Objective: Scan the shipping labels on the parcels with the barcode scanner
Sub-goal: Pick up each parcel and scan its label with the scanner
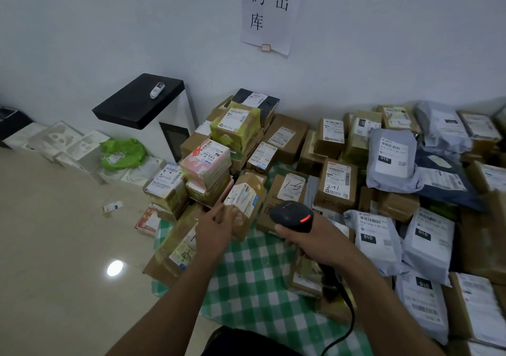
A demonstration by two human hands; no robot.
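Fingers of the left hand [216,229] curl round the near end of a small brown parcel [247,205], held tilted with its white shipping label [242,198] facing up. The right hand [317,242] is wrapped tight round the grip of the black barcode scanner [291,214] (a red light glows on its head), whose nose sits just beside the parcel, on its right. Both hover over a green checked cloth [254,273], with boxes [335,183] and grey mailer bags [391,158] heaped behind.
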